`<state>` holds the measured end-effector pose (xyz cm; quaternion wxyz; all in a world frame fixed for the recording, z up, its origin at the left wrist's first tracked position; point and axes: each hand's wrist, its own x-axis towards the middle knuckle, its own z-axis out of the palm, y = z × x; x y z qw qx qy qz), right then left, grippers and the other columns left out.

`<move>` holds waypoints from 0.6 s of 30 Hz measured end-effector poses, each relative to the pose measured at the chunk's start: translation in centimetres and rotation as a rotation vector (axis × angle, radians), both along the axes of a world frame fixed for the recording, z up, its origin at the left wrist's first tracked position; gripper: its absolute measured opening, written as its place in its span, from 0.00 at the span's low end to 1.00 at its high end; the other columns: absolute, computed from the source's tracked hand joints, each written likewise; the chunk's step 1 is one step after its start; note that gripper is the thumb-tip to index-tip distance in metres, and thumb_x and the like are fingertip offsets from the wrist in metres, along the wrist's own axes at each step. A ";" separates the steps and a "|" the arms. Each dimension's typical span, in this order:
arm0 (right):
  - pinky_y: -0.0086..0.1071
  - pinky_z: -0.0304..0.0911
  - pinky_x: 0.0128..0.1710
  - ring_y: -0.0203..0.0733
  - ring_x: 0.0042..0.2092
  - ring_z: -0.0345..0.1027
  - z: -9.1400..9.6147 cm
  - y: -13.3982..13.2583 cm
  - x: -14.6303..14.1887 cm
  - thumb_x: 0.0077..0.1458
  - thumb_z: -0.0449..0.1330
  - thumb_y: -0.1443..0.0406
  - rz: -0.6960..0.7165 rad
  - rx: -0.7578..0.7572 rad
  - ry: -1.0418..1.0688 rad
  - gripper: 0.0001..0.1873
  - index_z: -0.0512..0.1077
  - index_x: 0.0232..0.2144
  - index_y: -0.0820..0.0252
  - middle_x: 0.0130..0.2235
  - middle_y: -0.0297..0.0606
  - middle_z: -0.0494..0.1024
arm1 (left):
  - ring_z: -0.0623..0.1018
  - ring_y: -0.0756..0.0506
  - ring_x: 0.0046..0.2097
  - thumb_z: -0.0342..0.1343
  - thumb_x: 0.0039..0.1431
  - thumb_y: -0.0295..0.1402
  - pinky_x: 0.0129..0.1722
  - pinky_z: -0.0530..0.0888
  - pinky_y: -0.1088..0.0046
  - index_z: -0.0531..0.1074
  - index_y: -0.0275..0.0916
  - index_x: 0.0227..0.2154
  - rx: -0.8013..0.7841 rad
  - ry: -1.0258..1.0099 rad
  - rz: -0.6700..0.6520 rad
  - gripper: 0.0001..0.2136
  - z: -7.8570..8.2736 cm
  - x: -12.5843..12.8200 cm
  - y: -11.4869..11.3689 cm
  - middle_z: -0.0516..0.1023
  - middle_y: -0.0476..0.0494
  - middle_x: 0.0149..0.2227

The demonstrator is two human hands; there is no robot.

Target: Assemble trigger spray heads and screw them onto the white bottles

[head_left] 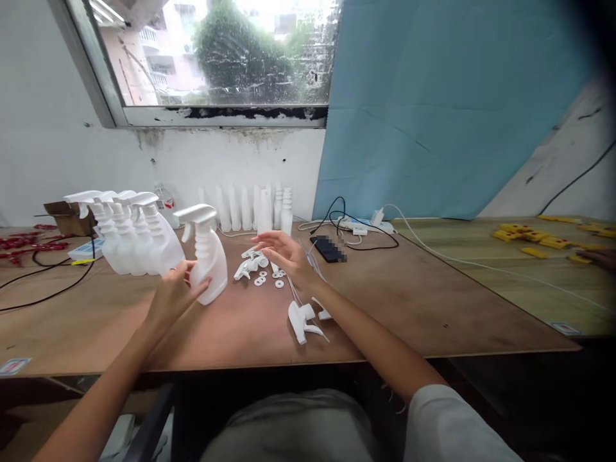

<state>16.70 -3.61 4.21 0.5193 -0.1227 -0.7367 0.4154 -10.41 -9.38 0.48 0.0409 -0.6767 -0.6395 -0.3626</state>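
Observation:
My left hand (pixel 179 292) grips a white spray bottle (pixel 212 266) by its lower body; a trigger head tops the bottle. To its left stands a row of similar spray bottles (pixel 132 240) with trigger heads on. My right hand (pixel 286 256) is in the air over the middle of the table, fingers apart and holding nothing. Under and beside it lie loose trigger heads (pixel 248 264) and several small white washers (pixel 280 284). Nearer the front edge, another trigger sprayer (pixel 301 321) lies on its side, partly beside my right forearm.
White bottles without heads (pixel 264 212) line the wall. A black phone (pixel 327 249) lies near a power strip (pixel 382 224) and cables. Red parts (pixel 29 244) and a cardboard box (pixel 70 218) are at left. Another person's hand (pixel 604 256) is by yellow pieces (pixel 534 236) at far right.

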 end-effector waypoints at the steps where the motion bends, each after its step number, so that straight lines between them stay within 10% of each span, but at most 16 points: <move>1: 0.39 0.66 0.49 0.41 0.46 0.72 -0.6 0.3 0.8 0.58 0.60 0.57 -0.024 -0.009 -0.002 0.17 0.67 0.48 0.57 0.49 0.43 0.74 | 0.76 0.43 0.35 0.59 0.51 0.45 0.36 0.73 0.69 0.68 0.39 0.43 0.004 0.017 0.073 0.20 0.1 -1.0 0.9 0.76 0.45 0.34; 9: 0.29 0.65 0.29 0.31 0.28 0.70 -5.0 2.4 8.9 0.55 0.60 0.60 -0.275 -0.149 -0.017 0.18 0.64 0.47 0.56 0.44 0.38 0.72 | 0.75 0.34 0.47 0.56 0.54 0.45 0.42 0.72 0.62 0.63 0.33 0.53 -0.003 0.122 0.425 0.28 0.0 -4.4 4.9 0.71 0.33 0.49; 18: 0.28 0.60 0.26 0.32 0.24 0.65 -6.4 3.2 13.5 0.56 0.55 0.60 -0.551 -0.173 -0.227 0.10 0.69 0.36 0.61 0.31 0.34 0.73 | 0.77 0.39 0.38 0.51 0.58 0.51 0.28 0.65 0.71 0.63 0.35 0.48 0.239 0.208 0.428 0.25 -0.5 -2.1 3.5 0.75 0.38 0.41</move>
